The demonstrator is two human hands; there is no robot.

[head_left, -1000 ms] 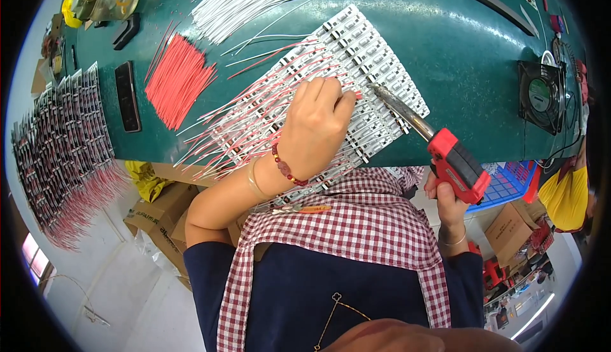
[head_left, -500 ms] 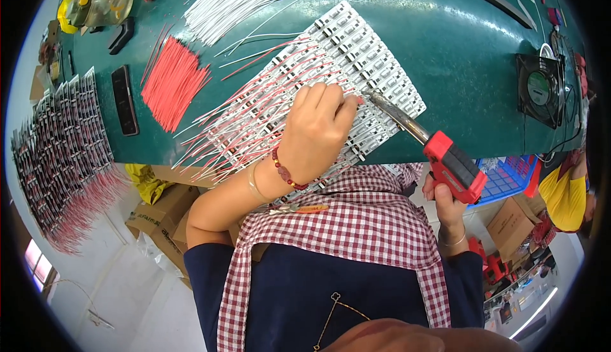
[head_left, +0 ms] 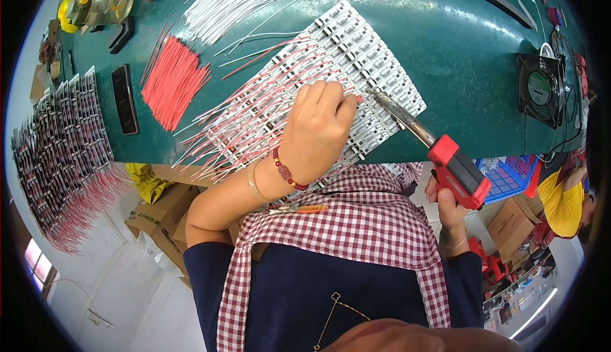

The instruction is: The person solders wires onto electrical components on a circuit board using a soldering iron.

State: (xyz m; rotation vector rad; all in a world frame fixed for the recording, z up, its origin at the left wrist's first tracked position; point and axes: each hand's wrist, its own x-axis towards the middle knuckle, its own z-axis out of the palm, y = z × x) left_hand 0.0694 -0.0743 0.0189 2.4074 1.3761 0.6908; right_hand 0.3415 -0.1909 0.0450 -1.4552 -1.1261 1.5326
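Note:
A panel of white circuit boards lies at a slant on the green table, with rows of red and white wires trailing off its left side. My left hand is over the panel, fingers closed in a pinch at the boards; what they hold is hidden under them. My right hand grips a red and black soldering gun. Its metal barrel slants up and left, and the tip is over the boards just right of my left fingertips.
Bundles of white wires and red wires lie beyond and left of the panel. A phone and wired boards are further left. At the right stand a black fan and a blue basket. Another person's yellow sleeve shows far right.
The soldering gun and my right hand have shifted slightly right, taking the tip a little away from my left fingers. My left hand has stayed almost in place.

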